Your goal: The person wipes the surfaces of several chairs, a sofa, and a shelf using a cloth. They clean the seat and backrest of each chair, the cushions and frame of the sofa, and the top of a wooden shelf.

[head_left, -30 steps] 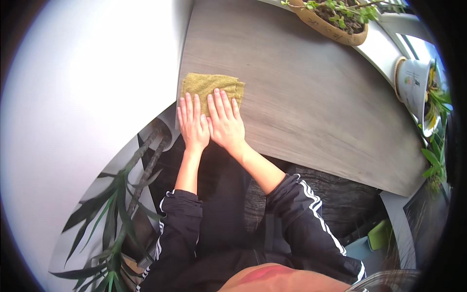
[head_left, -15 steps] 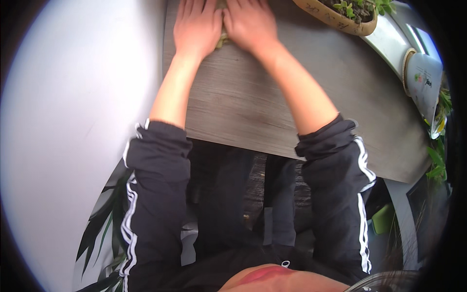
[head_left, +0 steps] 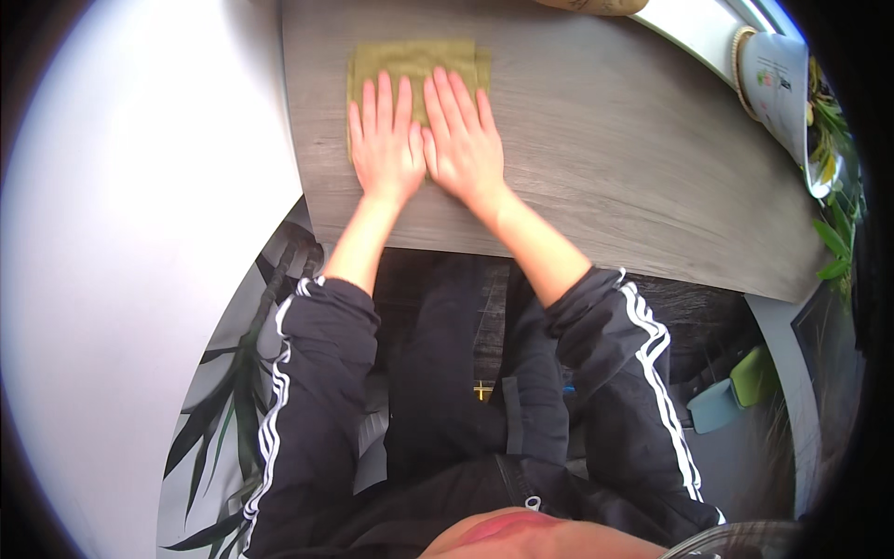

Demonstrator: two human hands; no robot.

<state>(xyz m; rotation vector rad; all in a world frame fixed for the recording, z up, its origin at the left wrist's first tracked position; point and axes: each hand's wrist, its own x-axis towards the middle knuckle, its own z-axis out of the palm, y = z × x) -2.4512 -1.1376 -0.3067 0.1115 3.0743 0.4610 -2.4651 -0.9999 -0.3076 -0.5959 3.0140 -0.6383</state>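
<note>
A folded olive-yellow cloth [head_left: 414,58] lies flat on the grey wood-grain table [head_left: 615,158], close to its left edge. My left hand [head_left: 386,144] rests palm down on the left half of the cloth, fingers stretched out. Beside it, my right hand [head_left: 462,140] presses flat on the right half, its fingers also straight. The two thumbs touch or nearly touch in the middle. Both hands cover the near part of the cloth; its far part shows beyond the fingertips.
A white wall [head_left: 149,186] borders the table's left side. At the far edge stands a tan planter [head_left: 596,5], partly cut off. On the right are a white flowerpot [head_left: 780,98] and green leaves [head_left: 832,247]. A dark-leaved plant [head_left: 233,401] stands at lower left.
Both hands and the cloth have come back toward me from the far part of the table. More of the cloth now shows. The view has shifted, so the planter is mostly out of it.
</note>
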